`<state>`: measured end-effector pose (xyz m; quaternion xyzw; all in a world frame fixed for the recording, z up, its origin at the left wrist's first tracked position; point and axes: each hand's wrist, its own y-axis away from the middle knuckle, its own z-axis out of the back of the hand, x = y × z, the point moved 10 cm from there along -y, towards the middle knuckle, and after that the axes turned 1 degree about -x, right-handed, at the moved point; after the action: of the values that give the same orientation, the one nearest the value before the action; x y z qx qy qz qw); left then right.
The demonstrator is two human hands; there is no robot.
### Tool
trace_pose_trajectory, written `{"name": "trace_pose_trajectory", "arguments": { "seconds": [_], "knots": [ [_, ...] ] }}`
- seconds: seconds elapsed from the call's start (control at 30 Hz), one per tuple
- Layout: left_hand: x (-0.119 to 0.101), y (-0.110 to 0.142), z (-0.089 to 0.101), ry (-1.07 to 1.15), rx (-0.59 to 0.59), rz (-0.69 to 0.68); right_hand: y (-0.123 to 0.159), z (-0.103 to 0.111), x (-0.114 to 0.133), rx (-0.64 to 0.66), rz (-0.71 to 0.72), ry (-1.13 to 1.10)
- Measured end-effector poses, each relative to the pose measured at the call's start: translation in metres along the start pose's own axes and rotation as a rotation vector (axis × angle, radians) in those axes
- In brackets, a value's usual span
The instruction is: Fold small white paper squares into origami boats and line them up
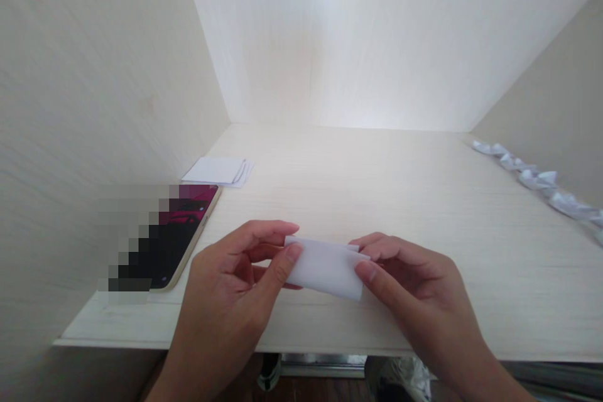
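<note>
Between my two hands is a small folded piece of white paper (pixel 325 269), held a little above the front part of the desk. My left hand (pixel 235 282) pinches its left end, the thumb on the near face and the fingers behind. At the right end, my right hand (pixel 417 276) grips it with the thumb in front and fingers at the back. Two layers show along the paper's top right edge, slightly apart. The fingertips behind the paper are partly hidden.
A phone (pixel 188 232), partly pixelated, leans or lies by the left wall. Behind it is a small stack of white paper sheets (pixel 214 170). Several folded white paper pieces (pixel 537 179) line the right wall. The desk's front edge (pixel 330 350) runs below my hands.
</note>
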<state>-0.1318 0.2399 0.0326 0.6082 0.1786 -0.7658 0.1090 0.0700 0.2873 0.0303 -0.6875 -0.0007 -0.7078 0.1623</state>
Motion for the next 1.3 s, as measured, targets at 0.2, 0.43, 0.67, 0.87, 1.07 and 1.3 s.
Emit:
{"name": "trace_pose_trajectory", "arguments": {
  "seconds": [0.2, 0.43, 0.67, 0.87, 1.07, 1.3],
  "knots": [
    [0.004, -0.002, 0.0, 0.001, 0.036, -0.021, -0.002, 0.002, -0.003, -0.025, -0.037, 0.059],
    [0.002, -0.003, -0.001, -0.02, 0.031, -0.022, -0.003, 0.009, -0.008, -0.096, -0.063, 0.056],
    [0.005, 0.0, 0.001, -0.024, 0.012, 0.016, -0.003, 0.012, -0.004, -0.132, -0.049, 0.073],
    [0.005, -0.003, 0.002, -0.017, 0.01, 0.007, -0.003, 0.014, -0.004, -0.134, -0.06, 0.108],
    [0.006, -0.001, 0.003, 0.002, 0.0, 0.017, -0.004, 0.016, -0.004, -0.139, -0.047, 0.132],
    [0.007, -0.001, 0.001, -0.018, 0.012, 0.047, -0.003, 0.015, -0.004, -0.138, -0.046, 0.122]
  ]
}}
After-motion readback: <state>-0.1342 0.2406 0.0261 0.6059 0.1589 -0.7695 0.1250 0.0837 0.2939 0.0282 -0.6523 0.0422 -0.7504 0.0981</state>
